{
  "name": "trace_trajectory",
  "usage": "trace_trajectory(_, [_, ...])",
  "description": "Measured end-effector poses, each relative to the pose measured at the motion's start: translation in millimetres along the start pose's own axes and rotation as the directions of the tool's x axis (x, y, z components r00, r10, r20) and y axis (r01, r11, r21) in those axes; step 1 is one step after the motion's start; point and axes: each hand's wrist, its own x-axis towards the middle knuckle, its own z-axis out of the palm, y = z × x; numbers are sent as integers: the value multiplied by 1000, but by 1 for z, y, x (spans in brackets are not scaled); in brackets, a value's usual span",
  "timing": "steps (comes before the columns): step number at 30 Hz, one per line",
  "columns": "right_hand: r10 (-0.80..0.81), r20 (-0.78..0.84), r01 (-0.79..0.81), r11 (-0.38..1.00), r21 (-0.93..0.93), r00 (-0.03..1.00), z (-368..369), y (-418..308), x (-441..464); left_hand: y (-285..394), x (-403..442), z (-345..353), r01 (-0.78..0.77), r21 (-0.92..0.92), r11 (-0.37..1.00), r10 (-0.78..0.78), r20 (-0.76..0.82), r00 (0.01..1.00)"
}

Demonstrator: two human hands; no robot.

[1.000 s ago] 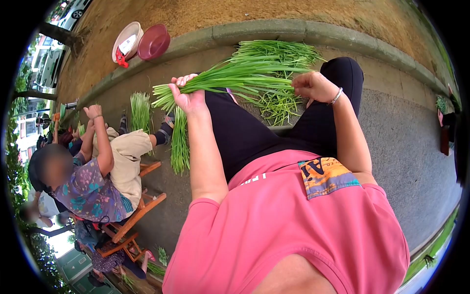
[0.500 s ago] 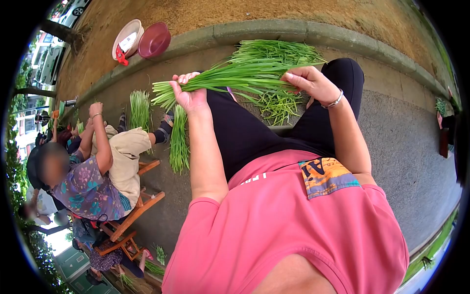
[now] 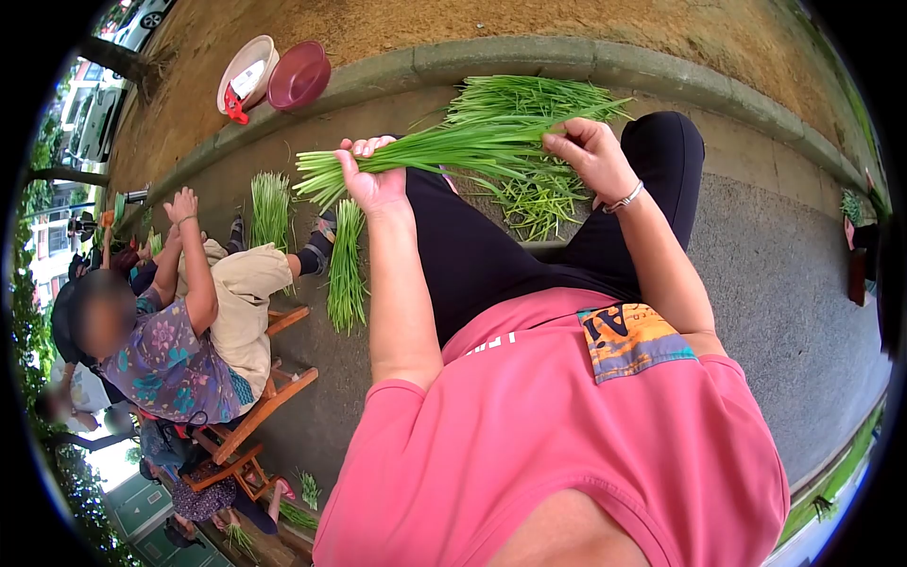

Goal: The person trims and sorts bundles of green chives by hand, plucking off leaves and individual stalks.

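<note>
My left hand (image 3: 376, 180) is wrapped round the pale stem ends of a bunch of long green stalks (image 3: 453, 149), which stretches to the right above my lap. At the leafy end, my right hand (image 3: 590, 156) is pinched on leaf tips, a bracelet on its wrist. Behind the bunch lies a pile of green stalks (image 3: 534, 94) by the kerb. Short loose cuttings (image 3: 539, 203) lie on the ground between my knees. Beside my left forearm, another bundle of stalks (image 3: 347, 269) rests on the pavement, and a further bundle (image 3: 270, 210) is farther left.
A white basin (image 3: 248, 76) and a dark pink basin (image 3: 299, 76) are at the kerb (image 3: 510, 59). On the left a person in a floral shirt (image 3: 175, 364) sits near a wooden stool (image 3: 269, 406). More people are behind, at lower left.
My right hand has moved from the leaf ends slightly up and left, its fingers now pinched on leaf tips. The seated person's hands have shifted. My left hand stays round the bunch.
</note>
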Motion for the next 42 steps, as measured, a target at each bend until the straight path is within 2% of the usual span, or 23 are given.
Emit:
trace_trajectory(1, [-1,0,1,1000,0,1000,1,3,0,-2,0,0,0,0,1000,0,1,1000])
trace_trajectory(3, [132,-128,-112,982,153,983,3,6,-2,-4,0,-1,-27,67,997,25,18,1000])
trace_trajectory(4, [144,-238,-71,955,289,961,2,13,1,-2,1,-1,-27,67,997,26,18,999])
trace_trajectory(5, [156,-321,-54,951,304,934,-5,16,4,2,3,0,-19,-7,1000,19,7,1000])
trace_trajectory(6, [143,-318,-37,948,317,937,-16,20,5,4,4,0,-12,-80,997,12,-3,1000])
trace_trajectory(7, [129,-315,-19,944,330,940,-25,18,4,4,4,0,-14,-80,997,14,-3,1000])
trace_trajectory(8, [172,-307,-64,941,332,936,-32,16,4,5,4,1,-4,-93,996,3,-8,1000])
trace_trajectory(12, [220,-294,-133,949,287,930,-47,27,3,3,4,3,-7,-97,995,4,-36,999])
trace_trajectory(14, [193,-278,-171,980,100,941,-54,46,3,4,4,3,-6,-108,994,1,-42,999])
trace_trajectory(15, [192,-278,-170,980,101,941,-55,53,4,4,5,3,-5,-118,993,-1,-50,999])
trace_trajectory(17, [185,-276,-223,968,-115,943,-57,70,5,5,8,2,-5,-124,992,-2,-59,998])
trace_trajectory(19, [243,-245,-281,950,-136,939,-56,70,3,7,10,-1,2,-127,992,-11,-69,998])
trace_trajectory(22, [183,-163,-209,963,-167,970,-51,85,3,8,12,-1,7,-121,993,-15,-71,997])
trace_trajectory(25, [338,-71,-346,919,-187,938,-50,75,-2,8,11,0,15,-137,990,-25,-72,997])
trace_trajectory(26, [341,-74,-349,919,-186,937,-51,76,-3,8,10,1,15,-137,990,-25,-73,997])
trace_trajectory(28, [243,-14,-227,880,-417,970,-51,81,-3,7,9,3,21,-138,990,-31,-71,997])
trace_trajectory(36, [226,-60,-233,908,-347,972,-54,88,-2,7,6,7,50,-154,987,-62,-75,995])
trace_trajectory(39, [248,-125,-271,933,-237,961,-53,90,-1,7,7,6,50,-148,988,-62,-76,995])
trace_trajectory(41, [118,-377,-207,957,-206,919,-50,85,0,7,7,6,51,-141,989,-63,-82,995])
trace_trajectory(42, [-13,-450,-116,959,-258,893,-48,76,0,7,7,6,49,-134,990,-61,-88,994])
